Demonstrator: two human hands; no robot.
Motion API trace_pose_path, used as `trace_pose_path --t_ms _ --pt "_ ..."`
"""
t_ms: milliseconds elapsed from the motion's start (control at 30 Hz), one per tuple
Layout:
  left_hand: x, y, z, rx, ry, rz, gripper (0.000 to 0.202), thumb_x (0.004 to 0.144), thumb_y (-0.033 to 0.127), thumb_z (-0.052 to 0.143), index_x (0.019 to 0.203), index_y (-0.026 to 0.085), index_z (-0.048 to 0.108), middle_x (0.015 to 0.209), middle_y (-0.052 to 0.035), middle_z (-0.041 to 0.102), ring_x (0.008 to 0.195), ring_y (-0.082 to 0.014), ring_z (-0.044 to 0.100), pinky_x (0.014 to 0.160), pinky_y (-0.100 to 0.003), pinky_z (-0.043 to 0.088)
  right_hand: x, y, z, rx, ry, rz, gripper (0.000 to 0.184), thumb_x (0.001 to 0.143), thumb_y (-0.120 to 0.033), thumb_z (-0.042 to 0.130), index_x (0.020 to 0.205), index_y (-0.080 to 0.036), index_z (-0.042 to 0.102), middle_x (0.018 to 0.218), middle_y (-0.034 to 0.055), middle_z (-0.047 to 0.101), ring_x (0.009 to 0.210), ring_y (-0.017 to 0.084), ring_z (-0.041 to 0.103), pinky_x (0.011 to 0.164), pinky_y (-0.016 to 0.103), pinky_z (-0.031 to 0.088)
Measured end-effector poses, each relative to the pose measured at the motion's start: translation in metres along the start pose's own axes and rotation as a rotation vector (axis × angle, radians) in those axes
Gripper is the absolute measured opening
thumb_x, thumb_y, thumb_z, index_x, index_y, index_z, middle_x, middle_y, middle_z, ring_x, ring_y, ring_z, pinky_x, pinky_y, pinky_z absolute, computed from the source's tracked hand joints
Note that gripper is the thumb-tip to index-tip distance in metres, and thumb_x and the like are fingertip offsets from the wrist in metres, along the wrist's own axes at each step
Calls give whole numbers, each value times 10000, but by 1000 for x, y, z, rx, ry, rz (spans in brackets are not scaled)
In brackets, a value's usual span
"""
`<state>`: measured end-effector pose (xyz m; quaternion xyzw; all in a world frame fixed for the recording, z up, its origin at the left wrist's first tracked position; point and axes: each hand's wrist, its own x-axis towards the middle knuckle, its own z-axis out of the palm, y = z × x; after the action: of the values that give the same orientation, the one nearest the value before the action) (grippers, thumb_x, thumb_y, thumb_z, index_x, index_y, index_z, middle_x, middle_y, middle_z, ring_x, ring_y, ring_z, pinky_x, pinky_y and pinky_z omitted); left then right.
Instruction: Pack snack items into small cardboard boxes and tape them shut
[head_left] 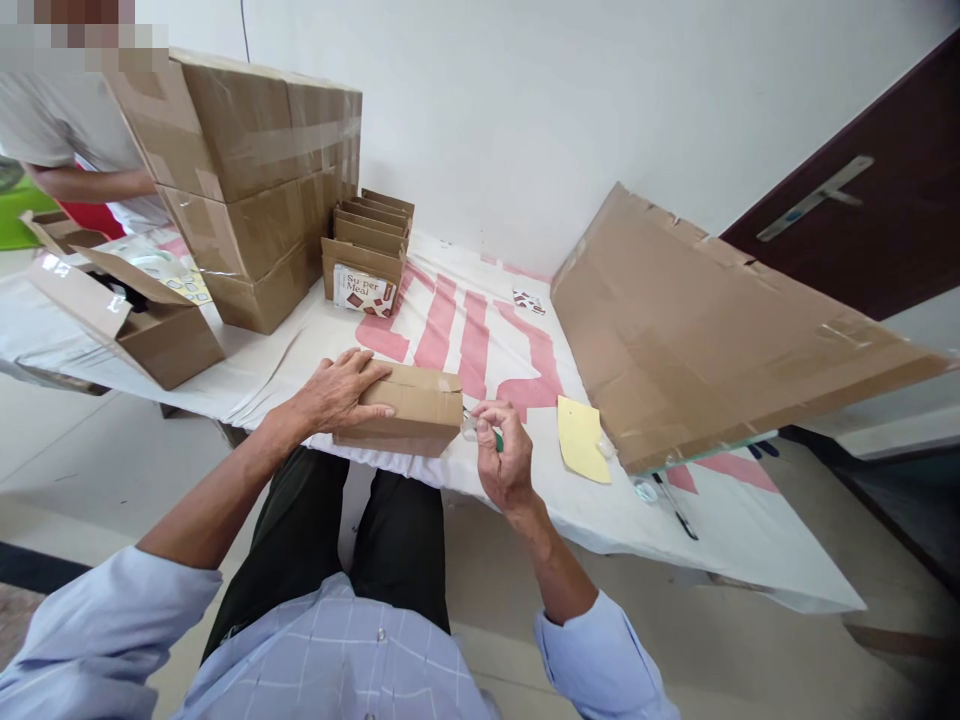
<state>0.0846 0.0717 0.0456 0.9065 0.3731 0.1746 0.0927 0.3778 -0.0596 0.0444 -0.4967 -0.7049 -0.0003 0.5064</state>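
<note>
A small closed cardboard box (pixel 420 400) lies near the front edge of the cloth-covered table. My left hand (pixel 341 395) rests on its left end, fingers stretched over the top and thumb apart from them. At the box's right end is my right hand (pixel 506 450), its fingers closed on a small tool with a green part (pixel 499 440). Something clear and a thin dark tip show between those fingers and the box end. Most of the tool is hidden by the hand, so its kind is unclear.
Taped cartons (pixel 247 190) are stacked at the back left, beside several upright cardboard pieces (pixel 367 240) and a printed packet (pixel 362 292). An open box (pixel 161 335) stands left. To the right are yellow paper (pixel 583 440), a leaning cardboard sheet (pixel 720 340) and a pen (pixel 675 508). A person (pixel 82 130) works far left.
</note>
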Motion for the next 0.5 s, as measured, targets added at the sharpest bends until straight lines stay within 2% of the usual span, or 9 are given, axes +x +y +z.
trace_pose_path --t_ms 100,267,400,500 --pt "-7 1 5 -17 25 30 672 1022 753 568 1503 287 627 1494 -190 567 1413 -424 513 1097 -626 522 15 13 -2 34 -57 91 150 1129 -376 516 1026 -281 568 1027 73 737 961 248 725 852 407 612" --pt "-25 8 16 -57 143 38 681 988 745 639 1502 298 649 1548 -186 516 1491 -453 442 1193 -668 471 28 25 1 105 -99 217 127 1067 -388 596 1020 -269 595 1040 60 758 978 244 718 886 403 610" --pt "-34 14 17 -81 203 46 699 971 736 675 1517 303 630 1549 -184 510 1503 -456 434 1232 -671 443 30 23 5 161 -114 244 122 1021 -369 636 983 -266 582 1031 50 759 956 230 716 874 392 599" --pt "-38 17 16 -56 224 65 747 960 744 687 1530 269 599 1528 -207 512 1470 -460 460 1229 -680 444 30 22 6 151 -175 246 137 967 -360 690 968 -267 590 1013 43 759 958 234 716 873 396 590"
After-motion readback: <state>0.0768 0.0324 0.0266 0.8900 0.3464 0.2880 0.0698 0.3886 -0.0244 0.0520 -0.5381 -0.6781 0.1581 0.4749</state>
